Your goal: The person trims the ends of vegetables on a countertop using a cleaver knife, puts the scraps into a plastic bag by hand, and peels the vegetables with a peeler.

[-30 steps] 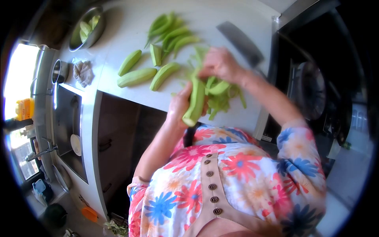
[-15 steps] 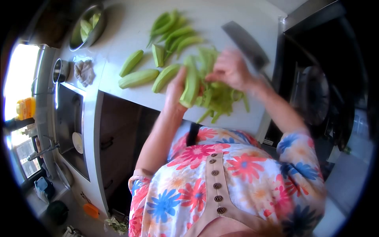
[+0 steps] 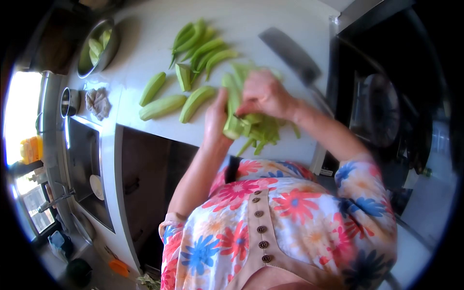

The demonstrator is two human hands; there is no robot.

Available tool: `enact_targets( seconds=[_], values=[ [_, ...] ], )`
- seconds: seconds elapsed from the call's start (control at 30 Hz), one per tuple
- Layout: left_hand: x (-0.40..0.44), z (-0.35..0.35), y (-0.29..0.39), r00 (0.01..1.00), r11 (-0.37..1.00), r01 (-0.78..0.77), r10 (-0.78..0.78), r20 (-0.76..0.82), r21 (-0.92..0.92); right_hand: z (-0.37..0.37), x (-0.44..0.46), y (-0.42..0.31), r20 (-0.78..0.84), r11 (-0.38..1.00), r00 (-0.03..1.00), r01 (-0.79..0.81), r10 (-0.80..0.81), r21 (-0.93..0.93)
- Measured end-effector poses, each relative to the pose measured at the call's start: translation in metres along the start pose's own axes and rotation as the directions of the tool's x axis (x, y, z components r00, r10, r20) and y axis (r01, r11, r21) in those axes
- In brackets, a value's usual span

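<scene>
My left hand [image 3: 217,118] is wrapped round a pale green gourd [image 3: 232,126], held upright near the counter's front edge. Against the gourd's right side, my right hand [image 3: 267,94] is closed on a small dark-tipped tool, mostly hidden by the fingers. Green peelings [image 3: 263,134] lie in a heap below and beside my right hand. Left of my hands are a curved pale green piece [image 3: 197,103], a longer one [image 3: 162,107] and another [image 3: 152,88]. A short cut piece [image 3: 183,77] stands near several green peppers [image 3: 208,51].
A cleaver [image 3: 291,54] lies on the white counter at the upper right. A metal bowl [image 3: 111,50] with green pieces, a crumpled cloth [image 3: 98,103] and a small metal pot [image 3: 71,102] are at the left. Beyond them is a sink [image 3: 86,159]. A dark stove is at the right.
My right hand has moved down along the gourd, whose lower end has shifted. The whole view has also shifted slightly.
</scene>
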State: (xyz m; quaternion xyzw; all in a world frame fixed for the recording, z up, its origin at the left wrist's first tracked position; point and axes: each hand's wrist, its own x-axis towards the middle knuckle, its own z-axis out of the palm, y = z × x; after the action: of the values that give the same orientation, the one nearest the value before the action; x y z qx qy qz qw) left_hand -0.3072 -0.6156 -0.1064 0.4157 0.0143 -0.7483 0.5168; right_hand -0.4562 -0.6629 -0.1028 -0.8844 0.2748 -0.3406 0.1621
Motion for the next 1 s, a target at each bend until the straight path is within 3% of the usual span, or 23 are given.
enact_targets(
  seconds=[0.1, 0.23, 0.27, 0.43, 0.5, 0.57, 0.73, 0.93, 1.0],
  values=[
    [-0.006, -0.027, -0.001, 0.939, 0.973, 0.128, -0.182, 0.292, 0.194, -0.003, 0.000, 0.026, 0.045, 0.983, 0.994, -0.102, 0.096, 0.153],
    [-0.025, -0.025, -0.004, 0.928, 0.926, 0.227, -0.299, 0.221, 0.302, -0.012, 0.000, 0.057, 0.058, 0.987, 0.989, -0.141, 0.136, 0.082],
    [-0.028, -0.031, -0.001, 0.914, 0.909, 0.213, -0.315, 0.255, 0.359, -0.011, -0.008, 0.074, 0.062, 0.996, 0.996, -0.067, 0.070, -0.062],
    [-0.006, -0.038, 0.017, 0.935, 0.947, 0.202, -0.262, 0.238, 0.248, -0.019, -0.012, 0.072, -0.035, 0.987, 0.992, -0.126, 0.123, -0.104],
    [0.009, -0.041, 0.017, 0.965, 0.940, 0.058, -0.138, 0.221, 0.336, -0.018, -0.010, 0.038, -0.069, 0.988, 0.991, -0.122, 0.116, -0.091],
    [0.018, -0.033, 0.017, 0.985, 0.963, 0.023, -0.067, 0.158, 0.268, -0.013, -0.012, 0.015, -0.006, 0.985, 0.989, -0.149, 0.149, -0.092],
    [0.019, -0.007, 0.009, 0.996, 0.990, -0.078, 0.073, 0.044, 0.119, -0.003, -0.007, -0.021, -0.038, 0.989, 0.993, -0.118, 0.115, -0.088],
    [0.008, 0.005, 0.006, 0.997, 0.991, -0.055, 0.062, -0.046, 0.126, -0.002, -0.003, -0.015, -0.028, 0.996, 0.999, -0.038, 0.035, -0.077],
    [0.009, -0.002, 0.004, 1.000, 0.999, 0.019, -0.019, 0.006, 0.048, 0.001, -0.001, -0.010, -0.025, 1.000, 1.000, 0.000, 0.000, -0.019]
  ],
)
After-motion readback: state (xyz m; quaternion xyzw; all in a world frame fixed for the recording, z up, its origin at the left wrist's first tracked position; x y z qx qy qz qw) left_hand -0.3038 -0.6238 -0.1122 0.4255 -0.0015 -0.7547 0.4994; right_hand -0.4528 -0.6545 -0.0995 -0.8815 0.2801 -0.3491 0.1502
